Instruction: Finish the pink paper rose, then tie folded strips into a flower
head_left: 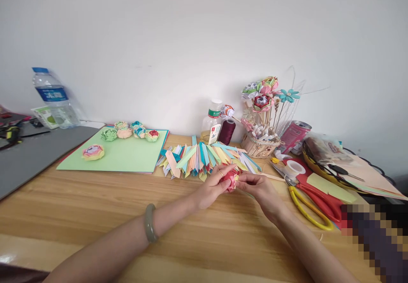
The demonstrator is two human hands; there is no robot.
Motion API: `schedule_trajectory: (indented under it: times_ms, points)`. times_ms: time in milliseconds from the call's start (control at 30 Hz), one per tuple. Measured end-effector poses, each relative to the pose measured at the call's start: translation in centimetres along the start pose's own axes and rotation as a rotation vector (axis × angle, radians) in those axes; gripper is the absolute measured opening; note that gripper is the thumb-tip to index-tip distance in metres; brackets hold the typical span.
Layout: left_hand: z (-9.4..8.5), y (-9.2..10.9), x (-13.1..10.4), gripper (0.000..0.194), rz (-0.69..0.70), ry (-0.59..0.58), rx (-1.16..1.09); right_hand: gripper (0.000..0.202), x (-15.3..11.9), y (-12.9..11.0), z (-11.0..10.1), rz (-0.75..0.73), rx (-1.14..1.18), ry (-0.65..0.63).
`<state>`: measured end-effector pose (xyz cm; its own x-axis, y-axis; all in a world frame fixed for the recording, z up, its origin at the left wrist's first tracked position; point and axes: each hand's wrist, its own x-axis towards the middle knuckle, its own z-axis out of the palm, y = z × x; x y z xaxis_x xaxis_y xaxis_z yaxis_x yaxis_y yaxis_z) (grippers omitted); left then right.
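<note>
Between my two hands, above the wooden table, is a small pink and red folded paper flower [230,182] with a bit of yellow on its right side. My left hand [213,186] is closed around the flower from the left, its thumb on the near side. With thumb and fingers pinched, my right hand [259,188] grips the flower's right edge. Part of the flower is hidden by my fingers. Right behind my hands lies a long heap of folded paper strips [204,159] in many colours.
Several finished paper flowers [124,133] sit on green paper sheets [127,159] to the left. Behind the strips stand a bottle [207,123] and a dark thread spool [227,132]. A flower basket [261,146], yellow-and-red scissors [307,213] and a tape roll [295,168] are at right. A water bottle [55,100] stands far left.
</note>
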<state>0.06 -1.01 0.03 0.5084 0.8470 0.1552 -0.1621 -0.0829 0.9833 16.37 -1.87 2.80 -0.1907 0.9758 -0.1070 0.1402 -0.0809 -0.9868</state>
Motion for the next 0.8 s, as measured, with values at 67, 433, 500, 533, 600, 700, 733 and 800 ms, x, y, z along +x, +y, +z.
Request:
schedule_trajectory:
  times_ms: [67, 433, 500, 533, 600, 700, 733, 800]
  points:
    - [0.0, 0.2, 0.0, 0.043, 0.026, 0.004, 0.04, 0.02, 0.0, 0.0, 0.2, 0.01, -0.003, 0.015]
    - [-0.2, 0.2, 0.3, 0.052, -0.265, -0.034, -0.437, 0.023, -0.7, -1.7, -1.2, -0.327, -0.343, 0.225]
    - [-0.2, 0.1, 0.5, 0.057, -0.333, -0.047, -0.471, 0.019, -1.0, -1.8, -1.2, -0.448, -0.428, 0.17]
    - [-0.2, 0.1, 0.6, 0.058, -0.358, -0.05, -0.474, 0.017, -1.0, -1.8, -1.1, -0.491, -0.475, 0.12]
    - [-0.2, -0.1, 0.6, 0.059, -0.395, -0.043, -0.471, 0.016, -1.2, -1.7, -0.8, -0.54, -0.567, 0.037]
    - [-0.2, -0.4, 0.7, 0.063, -0.424, -0.036, -0.463, 0.016, -1.1, -1.3, -0.4, -0.566, -0.65, -0.006]
    - [-0.3, -0.5, 0.7, 0.064, -0.429, -0.034, -0.457, 0.017, -1.1, -1.1, -0.3, -0.57, -0.665, -0.007]
    - [-0.3, -0.6, 0.7, 0.065, -0.434, -0.038, -0.428, 0.018, -1.0, -0.7, -0.2, -0.571, -0.687, -0.006]
